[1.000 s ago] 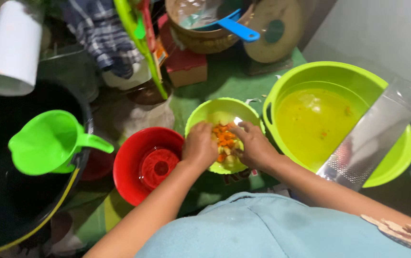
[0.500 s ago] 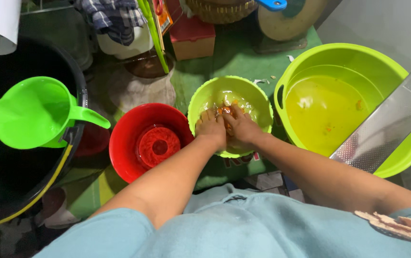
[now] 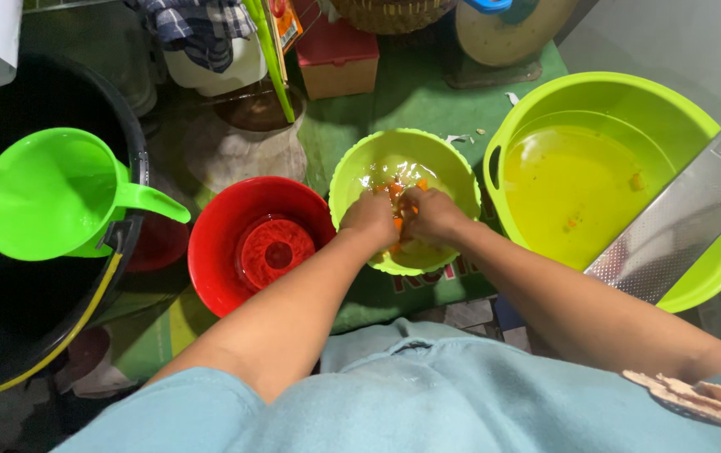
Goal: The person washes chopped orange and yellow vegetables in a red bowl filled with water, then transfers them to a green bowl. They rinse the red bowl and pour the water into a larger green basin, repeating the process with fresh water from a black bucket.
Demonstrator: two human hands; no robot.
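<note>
Kneeling over a small round lime-green plastic bowl point(image 3: 405, 159), the person has both hands down inside it, pressed close together. The left hand point(image 3: 370, 220) and right hand point(image 3: 432, 215) each curl their grip shut around small orange chopped pieces point(image 3: 395, 195) that lie in shallow water at the bowl's bottom; a few more pieces show just beyond the knuckles. Left of that bowl, touching its rim, sits a round red plastic bowl point(image 3: 247, 243). Further left a bright green plastic jug point(image 3: 54, 195) rests on a big black tub point(image 3: 8, 327). Right of the small bowl stands a large lime-green plastic basin point(image 3: 629, 109) holding yellowish water, with a flat metal grater point(image 3: 679, 226) lying across its rim.
</note>
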